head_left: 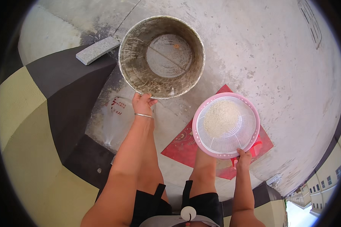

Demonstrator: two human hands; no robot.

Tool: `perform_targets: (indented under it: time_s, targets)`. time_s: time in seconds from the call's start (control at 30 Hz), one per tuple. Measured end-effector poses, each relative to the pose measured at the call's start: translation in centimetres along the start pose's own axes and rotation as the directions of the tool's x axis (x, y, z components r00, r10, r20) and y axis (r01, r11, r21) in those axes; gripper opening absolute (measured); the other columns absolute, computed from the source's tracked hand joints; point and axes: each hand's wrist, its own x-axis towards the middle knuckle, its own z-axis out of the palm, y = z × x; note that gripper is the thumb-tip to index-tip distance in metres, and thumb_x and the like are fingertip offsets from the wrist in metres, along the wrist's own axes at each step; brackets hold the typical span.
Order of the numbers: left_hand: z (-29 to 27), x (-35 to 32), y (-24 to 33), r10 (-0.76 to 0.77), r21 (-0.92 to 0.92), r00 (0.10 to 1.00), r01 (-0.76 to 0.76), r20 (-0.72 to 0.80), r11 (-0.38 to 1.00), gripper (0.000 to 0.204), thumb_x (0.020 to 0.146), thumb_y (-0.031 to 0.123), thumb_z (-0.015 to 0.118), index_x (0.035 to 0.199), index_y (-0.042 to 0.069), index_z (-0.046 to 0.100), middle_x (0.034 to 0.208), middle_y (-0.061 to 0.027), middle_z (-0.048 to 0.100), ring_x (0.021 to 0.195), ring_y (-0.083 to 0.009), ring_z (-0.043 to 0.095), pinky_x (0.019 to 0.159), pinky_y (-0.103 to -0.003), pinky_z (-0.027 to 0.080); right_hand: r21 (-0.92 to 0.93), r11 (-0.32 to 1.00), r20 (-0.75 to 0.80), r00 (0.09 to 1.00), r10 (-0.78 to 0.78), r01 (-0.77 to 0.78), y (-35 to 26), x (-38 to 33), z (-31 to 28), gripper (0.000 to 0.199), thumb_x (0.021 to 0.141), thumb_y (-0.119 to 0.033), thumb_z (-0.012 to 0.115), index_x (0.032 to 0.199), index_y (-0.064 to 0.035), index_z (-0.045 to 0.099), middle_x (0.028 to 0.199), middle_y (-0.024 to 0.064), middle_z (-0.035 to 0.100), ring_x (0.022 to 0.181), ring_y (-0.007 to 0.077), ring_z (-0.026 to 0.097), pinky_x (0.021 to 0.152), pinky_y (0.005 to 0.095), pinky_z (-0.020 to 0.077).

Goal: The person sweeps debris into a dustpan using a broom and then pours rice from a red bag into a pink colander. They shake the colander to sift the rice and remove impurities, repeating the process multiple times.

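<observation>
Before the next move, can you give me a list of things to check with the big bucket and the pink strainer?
1. Left hand on the bucket: ok, its fingers are at the near rim.
2. Right hand on the strainer: ok, it holds the near edge.
3. Both hands on the strainer: not ok, only the right one is there.
4. White grains inside the strainer: ok, heaped toward its upper left, inside the pink rim.
5. Bucket clean inside: not ok, the walls look stained and the bottom has an orange mark.
6. Strainer touching the red sheet below: cannot tell from this view.
</observation>
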Motion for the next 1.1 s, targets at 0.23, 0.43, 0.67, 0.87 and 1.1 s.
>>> perform_targets:
  time_s: [0.23,0.43,0.67,0.87,1.1]
  targets:
    - [1.1,-4.3,-6.5,-0.282,0.065,0.959,0.282,-0.012,0.957,0.015,0.081,-0.001,0.054,0.094,0.006,0.054,0.087,-0.0075,0.063,0.070,-0.0201,0.065,0.056,-0.034,0.057,-0.019,0.998,0.151,0.986,0.067,-0.065,-7.2,-4.1,-1.7,0.021,0.074,-0.001,0.061,0.094,-0.0013,0.061,0.081,0.0033,0.063,0.055,0.0060,0.052,0.041,0.0187,0.0312]
    - [1.9,-6.5,-0.6,-0.294,0.188,0.955,0.298,-0.047,0.936,0.069,0.086,0.055,0.054,0.127,0.000,0.042,0.125,-0.0154,0.050,0.121,-0.0259,0.044,0.096,-0.050,0.038,0.089,0.992,0.366,0.929,0.055,-0.094,-11.4,-3.4,8.8,0.028,0.077,0.003,0.058,0.105,0.0036,0.059,0.096,0.0097,0.065,0.076,0.0142,0.061,0.062,0.0238,0.0470]
    - [8.2,-7.3,10.7,-0.039,0.113,0.838,-0.028,0.544,0.993,0.059,0.087,0.029,0.060,0.133,0.000,0.039,0.125,-0.0121,0.052,0.114,-0.0207,0.050,0.096,-0.033,0.040,0.150,0.983,0.585,0.811,-0.001,-0.106,-13.4,-1.0,14.1,0.034,0.078,0.007,0.054,0.112,0.0079,0.055,0.105,0.0133,0.063,0.091,0.0196,0.061,0.085,0.0286,0.0462]
    - [6.8,-3.7,14.2,-0.290,0.279,0.926,0.220,0.242,0.935,0.043,0.077,-0.007,0.059,0.120,-0.003,0.051,0.108,-0.0112,0.062,0.098,-0.0199,0.060,0.086,-0.031,0.046,-0.090,0.935,0.552,0.799,-0.240,0.343,-12.9,-4.2,17.9,0.026,0.078,0.002,0.057,0.104,0.0051,0.057,0.099,0.0156,0.063,0.096,0.0203,0.059,0.083,0.0298,0.0448]
    - [8.3,-3.6,12.7,-0.262,0.198,0.952,0.229,0.159,0.953,0.039,0.078,-0.012,0.052,0.116,-0.004,0.052,0.110,-0.0175,0.061,0.096,-0.0272,0.062,0.085,-0.039,0.052,-0.127,0.908,0.482,0.825,-0.295,0.399,-14.5,-2.7,18.4,0.028,0.080,0.003,0.059,0.107,0.0033,0.054,0.098,0.0107,0.062,0.090,0.0157,0.059,0.081,0.0266,0.0446]
